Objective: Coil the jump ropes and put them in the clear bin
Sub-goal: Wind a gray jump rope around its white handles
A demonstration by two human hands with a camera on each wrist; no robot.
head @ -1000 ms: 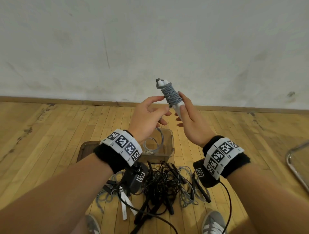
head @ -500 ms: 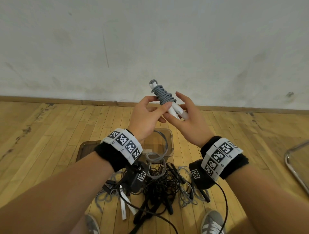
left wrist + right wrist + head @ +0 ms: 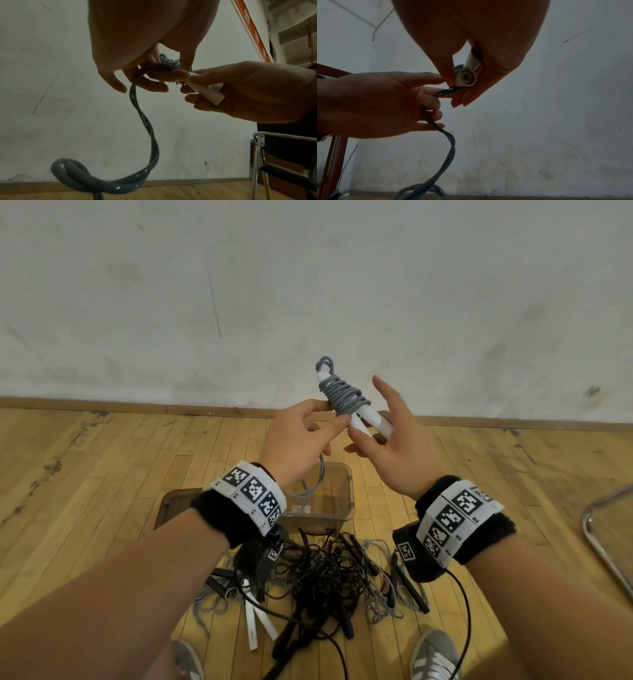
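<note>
Above the clear bin point(image 3: 345, 510), in front of the chest, the grey jump rope point(image 3: 342, 398) is wound round its two white handles point(image 3: 371, 421), whose long axis tilts up and to the far left. The right hand point(image 3: 399, 450) lies under the handles' lower end, to their near right, pinching them between thumb and fingers, index finger stretched out. The left hand point(image 3: 294, 440) sits at the lower edge of the winding, to its left, and is the nearer one to the loose rope: its fingers curl round the doubled, twisted free length point(image 3: 145, 121), which hangs toward the bin. In my judgement the coming turn must carry this length round the handles' axis.

The end of that tail is cut off in both wrist views. The left forearm hides part of the bin and of the tangled pile of black and grey ropes point(image 3: 329, 577) on the wooden floor point(image 3: 102, 474).
</note>
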